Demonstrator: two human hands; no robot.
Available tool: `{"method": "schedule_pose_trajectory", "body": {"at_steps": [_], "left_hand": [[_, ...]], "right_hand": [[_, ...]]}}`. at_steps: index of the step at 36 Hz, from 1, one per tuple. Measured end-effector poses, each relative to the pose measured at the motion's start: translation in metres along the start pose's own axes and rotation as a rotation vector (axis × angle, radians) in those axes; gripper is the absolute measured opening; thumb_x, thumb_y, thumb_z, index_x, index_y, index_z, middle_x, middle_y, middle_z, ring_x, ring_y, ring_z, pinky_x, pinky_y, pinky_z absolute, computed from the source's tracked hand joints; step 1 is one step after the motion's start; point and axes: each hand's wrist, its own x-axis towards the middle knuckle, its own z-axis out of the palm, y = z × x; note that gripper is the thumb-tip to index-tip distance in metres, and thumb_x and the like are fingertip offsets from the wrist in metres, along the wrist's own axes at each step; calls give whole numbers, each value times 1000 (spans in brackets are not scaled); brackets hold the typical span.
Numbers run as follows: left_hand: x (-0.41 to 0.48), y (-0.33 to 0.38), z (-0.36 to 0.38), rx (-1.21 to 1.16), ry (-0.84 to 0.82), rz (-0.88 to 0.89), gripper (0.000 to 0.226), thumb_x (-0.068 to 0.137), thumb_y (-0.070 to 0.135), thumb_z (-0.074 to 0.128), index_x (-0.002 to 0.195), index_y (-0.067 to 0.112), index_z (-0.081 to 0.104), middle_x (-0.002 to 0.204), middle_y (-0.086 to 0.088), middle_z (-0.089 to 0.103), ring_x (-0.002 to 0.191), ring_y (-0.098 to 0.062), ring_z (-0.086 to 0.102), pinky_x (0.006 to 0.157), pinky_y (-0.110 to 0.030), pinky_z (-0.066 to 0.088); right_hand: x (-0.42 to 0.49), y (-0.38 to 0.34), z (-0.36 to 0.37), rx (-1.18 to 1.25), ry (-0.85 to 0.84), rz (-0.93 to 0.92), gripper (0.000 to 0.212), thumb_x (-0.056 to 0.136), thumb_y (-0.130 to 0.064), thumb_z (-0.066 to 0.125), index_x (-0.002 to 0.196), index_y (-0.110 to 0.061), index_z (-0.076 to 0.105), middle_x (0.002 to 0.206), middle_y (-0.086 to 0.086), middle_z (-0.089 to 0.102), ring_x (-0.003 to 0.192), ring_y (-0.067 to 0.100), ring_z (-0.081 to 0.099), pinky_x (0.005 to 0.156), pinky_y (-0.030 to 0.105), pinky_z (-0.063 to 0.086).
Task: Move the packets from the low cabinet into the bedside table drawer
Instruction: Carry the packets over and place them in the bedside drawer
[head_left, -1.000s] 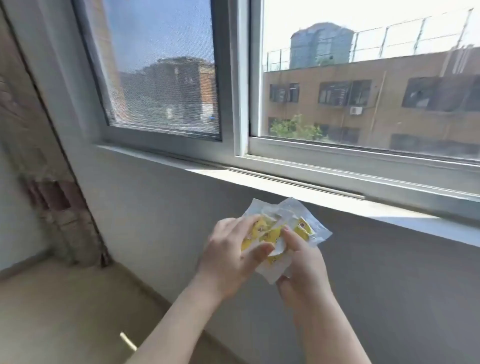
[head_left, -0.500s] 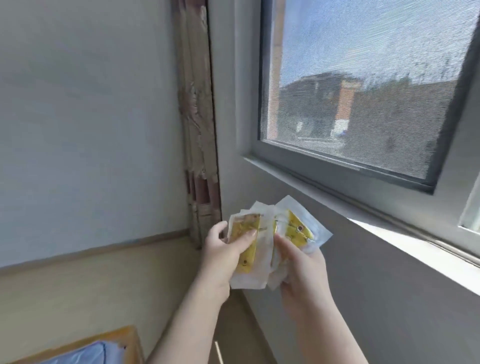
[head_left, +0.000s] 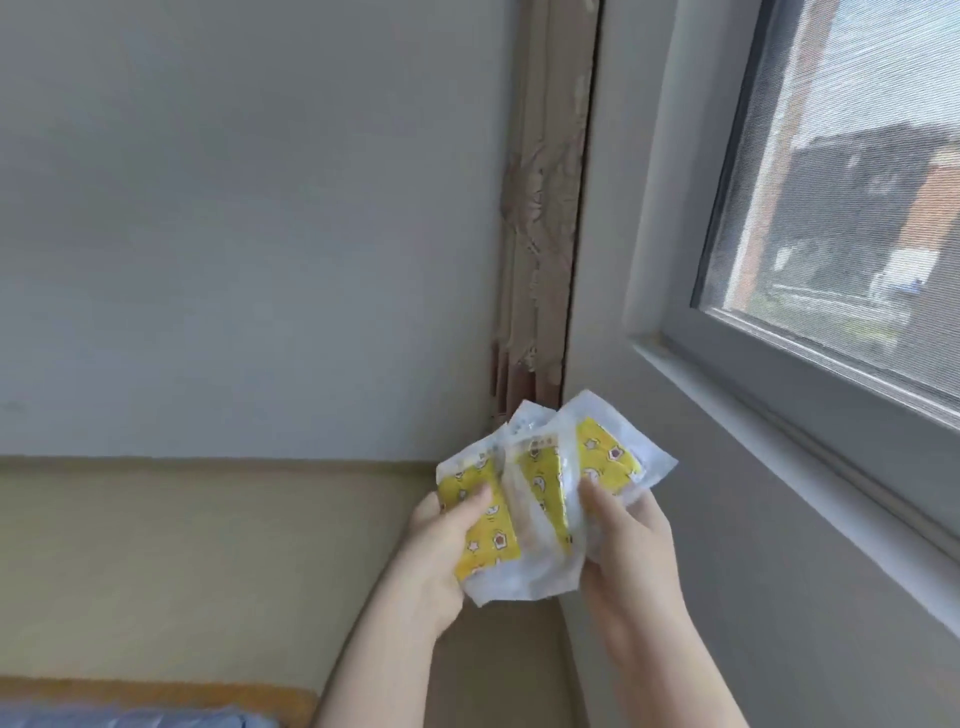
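I hold a fanned bunch of packets (head_left: 540, 499), clear plastic with yellow patterned contents, in front of me at chest height near the room's corner. My left hand (head_left: 441, 551) grips the left packet with the thumb across its yellow face. My right hand (head_left: 628, 545) grips the right side of the bunch, thumb on top. Neither the low cabinet nor the bedside table drawer is in view.
A window (head_left: 852, 218) with a sill (head_left: 810, 447) runs along the right wall. A folded patterned curtain (head_left: 535, 249) hangs in the corner. At the bottom left a wooden edge (head_left: 218, 693) with blue plastic-covered material (head_left: 130, 719) shows. A beige panel (head_left: 208, 545) lines the left wall.
My view has swung left, from the window towards the corner and left wall. Both hands keep hold of the packets, which are now fanned a little wider apart.
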Motion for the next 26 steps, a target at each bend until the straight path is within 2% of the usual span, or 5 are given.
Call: {"method": "schedule_pose_trajectory", "body": {"at_steps": [4, 7, 11, 18, 26], "left_hand": [[48, 17, -23, 16, 43, 73, 16, 87, 14, 63, 102, 9, 65, 91, -9, 74, 79, -25, 70, 69, -33, 56], [88, 32, -39, 47, 57, 103, 22, 83, 15, 67, 104, 8, 66, 96, -10, 73, 88, -29, 69, 81, -40, 54], [152, 59, -65, 70, 101, 131, 22, 83, 15, 69, 104, 8, 65, 93, -8, 73, 85, -26, 69, 77, -38, 55], [262, 115, -98, 81, 123, 173, 26, 81, 17, 71, 105, 8, 64, 96, -9, 73, 89, -27, 69, 83, -42, 55], [374, 147, -128, 52, 240, 138, 17, 83, 12, 69, 98, 8, 62, 87, -8, 70, 74, -23, 66, 61, -30, 52]], "right_hand": [[57, 26, 20, -147, 38, 10, 14, 89, -8, 58, 101, -10, 66, 101, 12, 72, 96, 34, 68, 88, 51, 52], [103, 46, 38, -260, 57, -2, 7, 84, -11, 65, 91, -10, 68, 97, 16, 71, 95, 40, 65, 88, 57, 50], [166, 67, 75, -289, 56, -9, 7, 80, -13, 71, 84, -13, 65, 91, 15, 72, 80, 34, 68, 73, 46, 53], [273, 99, 150, -213, 27, -45, 10, 80, -13, 72, 89, -16, 69, 85, 1, 75, 85, 21, 71, 82, 39, 55], [396, 148, 181, -189, -17, -13, 12, 91, -27, 59, 92, -22, 70, 94, 0, 74, 95, 24, 68, 92, 51, 51]]}}
